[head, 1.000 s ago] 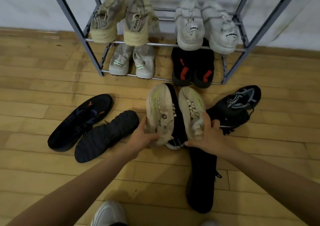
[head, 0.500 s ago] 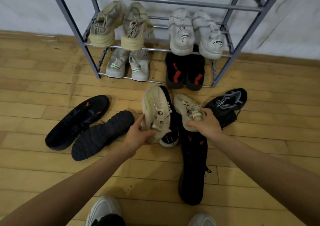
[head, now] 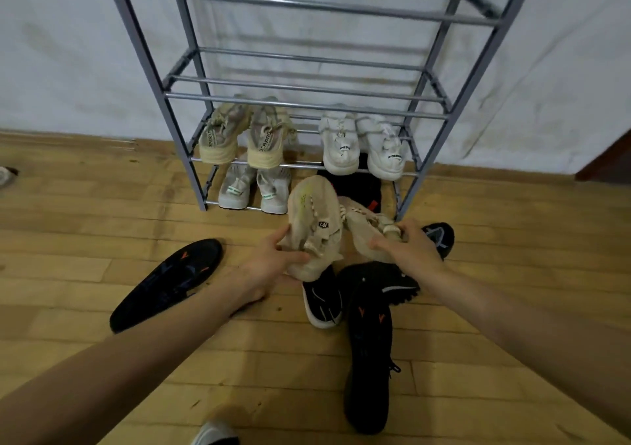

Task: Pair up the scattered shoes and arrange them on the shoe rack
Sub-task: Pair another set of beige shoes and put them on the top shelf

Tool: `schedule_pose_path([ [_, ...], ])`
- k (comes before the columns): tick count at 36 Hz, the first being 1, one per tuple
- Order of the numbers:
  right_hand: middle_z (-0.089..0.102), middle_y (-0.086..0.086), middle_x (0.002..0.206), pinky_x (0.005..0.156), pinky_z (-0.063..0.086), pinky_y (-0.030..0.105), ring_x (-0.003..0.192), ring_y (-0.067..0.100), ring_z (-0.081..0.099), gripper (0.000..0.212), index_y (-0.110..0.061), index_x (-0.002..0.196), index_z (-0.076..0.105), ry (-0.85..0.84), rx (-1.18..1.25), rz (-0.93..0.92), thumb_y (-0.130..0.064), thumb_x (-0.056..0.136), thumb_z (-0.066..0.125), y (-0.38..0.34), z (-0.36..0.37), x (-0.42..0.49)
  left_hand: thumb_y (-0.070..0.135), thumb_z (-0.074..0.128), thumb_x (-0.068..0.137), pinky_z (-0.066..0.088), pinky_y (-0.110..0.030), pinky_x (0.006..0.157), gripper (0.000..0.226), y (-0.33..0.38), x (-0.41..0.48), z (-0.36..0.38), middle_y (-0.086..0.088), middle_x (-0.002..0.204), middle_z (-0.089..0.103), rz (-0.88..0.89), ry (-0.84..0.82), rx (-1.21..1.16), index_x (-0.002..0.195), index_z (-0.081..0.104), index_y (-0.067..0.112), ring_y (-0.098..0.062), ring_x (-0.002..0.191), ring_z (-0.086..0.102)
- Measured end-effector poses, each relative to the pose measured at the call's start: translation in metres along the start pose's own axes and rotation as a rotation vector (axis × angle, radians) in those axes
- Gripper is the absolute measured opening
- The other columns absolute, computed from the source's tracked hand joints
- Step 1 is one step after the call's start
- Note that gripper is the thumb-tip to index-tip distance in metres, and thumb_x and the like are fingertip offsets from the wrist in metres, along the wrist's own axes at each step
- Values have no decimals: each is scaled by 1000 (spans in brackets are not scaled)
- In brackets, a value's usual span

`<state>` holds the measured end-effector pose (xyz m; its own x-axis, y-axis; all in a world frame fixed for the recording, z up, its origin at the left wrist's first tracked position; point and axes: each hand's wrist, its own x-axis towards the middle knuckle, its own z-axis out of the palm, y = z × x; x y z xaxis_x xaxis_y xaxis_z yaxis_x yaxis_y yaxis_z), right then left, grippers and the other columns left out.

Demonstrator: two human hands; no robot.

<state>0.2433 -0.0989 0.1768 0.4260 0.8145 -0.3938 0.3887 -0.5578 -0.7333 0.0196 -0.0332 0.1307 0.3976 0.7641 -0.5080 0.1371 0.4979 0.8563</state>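
My left hand (head: 273, 260) grips a beige sneaker (head: 316, 219) by its heel, lifted off the floor with the toe pointing at the rack. My right hand (head: 409, 250) holds the matching beige sneaker (head: 365, 229) beside it. The grey metal shoe rack (head: 307, 103) stands against the wall just ahead. Its lower shelves hold a tan pair (head: 246, 137), a white pair (head: 362, 147), a light grey pair (head: 254, 190) and a black pair (head: 355, 188) partly hidden behind the held shoes. The upper shelves carry nothing.
Black shoes lie scattered on the wooden floor: one at the left (head: 167, 282), one long one below my hands (head: 368, 349), one with a white sole (head: 322, 299), another behind my right hand (head: 440, 236). My own shoe tip (head: 215, 434) shows at the bottom.
Both hands have lifted the beige pair off the floor and carried it up toward the rack. The view has tilted up, showing the upper shelves.
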Motion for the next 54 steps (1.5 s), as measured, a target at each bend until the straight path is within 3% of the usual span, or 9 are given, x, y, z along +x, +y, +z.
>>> schedule_pose_path([
  [6, 47, -6, 86, 56, 34, 26, 73, 9, 47, 36, -17, 99, 45, 93, 104, -144, -38, 82, 69, -24, -15, -40, 2, 70, 82, 61, -38, 67, 77, 43, -35, -3, -14, 119, 62, 112, 4, 43, 145, 34, 24, -30, 97, 66],
  [18, 54, -6, 89, 63, 40, 26, 84, 16, 57, 37, -20, 101, 50, 184, 214, -423, -41, 79, 71, -97, -45, -53, 3, 67, 85, 60, -42, 72, 83, 133, -74, -18, -3, 105, 66, 284, 49, -55, 151, 23, 24, -25, 83, 68],
  [21, 53, -5, 92, 68, 43, 33, 88, 20, 55, 38, -22, 99, 47, 274, 173, -432, -43, 77, 71, -118, -38, -36, 2, 68, 84, 60, -43, 74, 83, 153, -68, -28, -7, 115, 66, 302, 71, -43, 151, 23, 22, -24, 86, 69],
  [24, 55, 2, 99, 73, 44, 36, 91, 24, 54, 41, -20, 99, 45, 344, 154, -435, -42, 77, 71, -138, -27, -19, 0, 65, 85, 61, -36, 60, 76, 169, -59, -38, -12, 124, 63, 301, 81, -48, 148, 28, 19, -23, 82, 68],
  [31, 55, 1, 89, 75, 44, 38, 94, 29, 56, 42, -14, 99, 46, 343, 249, -416, -36, 77, 74, -177, 8, 27, -2, 64, 85, 60, -38, 60, 71, 198, -19, -72, -13, 131, 57, 273, 181, 8, 146, 33, 17, -27, 85, 66],
  [35, 59, 13, 102, 78, 48, 40, 100, 34, 55, 43, -22, 97, 44, 344, 213, -457, -41, 72, 74, -198, 35, 52, -2, 64, 86, 60, -35, 51, 72, 214, 4, -94, -12, 131, 57, 239, 240, 24, 147, 31, 16, -29, 89, 64],
  [41, 32, -10, 77, 81, 40, 36, 108, 28, 40, 47, -12, 115, 46, 357, 126, -536, -36, 81, 68, -233, 68, 76, -6, 53, 92, 60, -43, 55, 73, 239, 36, -125, -10, 150, 37, 209, 327, 87, 152, 17, 16, -35, 98, 57],
  [44, 40, -3, 88, 82, 40, 37, 110, 29, 40, 47, -12, 116, 46, 361, 127, -551, -36, 82, 67, -247, 83, 93, -6, 50, 93, 57, -49, 68, 68, 246, 53, -143, -12, 145, 41, 211, 379, 142, 151, 22, 17, -33, 102, 53],
  [54, 59, 10, 112, 75, 32, 31, 98, 19, 30, 45, -15, 117, 43, 391, 80, -540, -40, 84, 61, -270, 124, 136, -1, 54, 91, 59, -53, 64, 58, 257, 96, -177, -14, 138, 49, 209, 489, 177, 145, 38, 15, -42, 110, 58],
])
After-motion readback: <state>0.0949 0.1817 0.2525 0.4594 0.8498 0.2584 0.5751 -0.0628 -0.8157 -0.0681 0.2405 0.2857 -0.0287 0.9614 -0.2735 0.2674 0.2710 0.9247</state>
